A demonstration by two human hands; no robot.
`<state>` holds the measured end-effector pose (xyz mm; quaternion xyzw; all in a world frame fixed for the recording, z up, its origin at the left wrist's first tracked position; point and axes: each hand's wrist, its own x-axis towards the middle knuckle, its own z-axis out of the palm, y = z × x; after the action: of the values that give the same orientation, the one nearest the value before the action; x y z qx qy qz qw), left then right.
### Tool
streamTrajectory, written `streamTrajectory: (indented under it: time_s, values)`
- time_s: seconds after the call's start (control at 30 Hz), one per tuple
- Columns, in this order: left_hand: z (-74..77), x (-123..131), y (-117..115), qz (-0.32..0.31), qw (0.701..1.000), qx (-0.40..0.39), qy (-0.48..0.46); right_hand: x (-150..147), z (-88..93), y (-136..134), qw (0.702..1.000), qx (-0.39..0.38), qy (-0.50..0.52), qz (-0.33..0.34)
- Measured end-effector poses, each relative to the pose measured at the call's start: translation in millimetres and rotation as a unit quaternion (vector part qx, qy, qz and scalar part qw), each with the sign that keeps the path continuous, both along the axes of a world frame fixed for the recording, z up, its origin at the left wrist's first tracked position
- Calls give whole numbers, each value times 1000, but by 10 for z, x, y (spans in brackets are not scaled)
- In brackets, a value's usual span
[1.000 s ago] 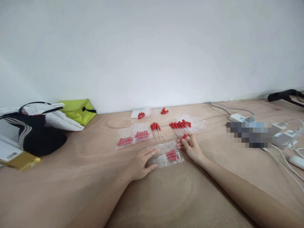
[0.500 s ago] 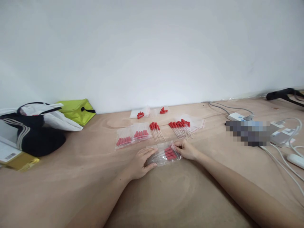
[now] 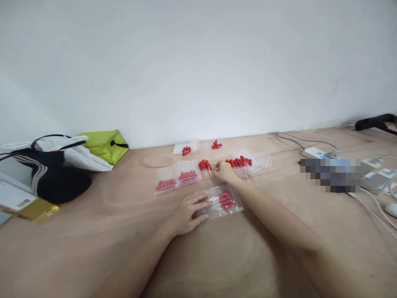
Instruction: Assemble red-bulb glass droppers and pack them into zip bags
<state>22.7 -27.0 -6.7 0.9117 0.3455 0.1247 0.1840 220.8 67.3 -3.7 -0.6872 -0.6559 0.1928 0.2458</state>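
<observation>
A clear zip bag (image 3: 217,209) with several red-tipped pieces inside lies flat in front of me. My left hand (image 3: 194,211) rests on the bag's left end, fingers stretched out and apart. Beyond the bag, my right hand (image 3: 223,171) is closed in a pinch at the right edge of a small group of red-tipped sticks (image 3: 204,165). It seems to grip a red-tipped stick there, though the fingers partly hide it. Right of that hand lies a larger row of red-tipped sticks (image 3: 240,161), with pale thin shafts.
Two filled zip bags (image 3: 166,184) (image 3: 187,175) lie left of the sticks. Farther back, small red pieces (image 3: 186,150) sit on clear bags. A lime-green bag (image 3: 105,147) and dark cap (image 3: 62,182) stand left. At right are a power strip (image 3: 313,153) and cables.
My right hand has let go of the zip bag's right end and moved away to the red-tipped sticks. My left hand stays on the bag. The view has shifted slightly.
</observation>
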Motion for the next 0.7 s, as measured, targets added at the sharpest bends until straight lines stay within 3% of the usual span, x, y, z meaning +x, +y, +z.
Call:
streamTrajectory:
  time_s: [0.2,0.47,0.6,0.7]
  values:
    - [-5,-5,-12,4,1000,-3,-3,-48,-13,126,998,-48,-43,5]
    - [-22,-15,7,-2,1000,0,-8,118,38,35,994,-61,-87,2]
    - [-4,-9,-3,0,1000,-4,-9,239,85,-66,995,-51,-89,3]
    - [8,-1,-4,1,1000,-5,-10,402,54,-218,998,0,-60,12]
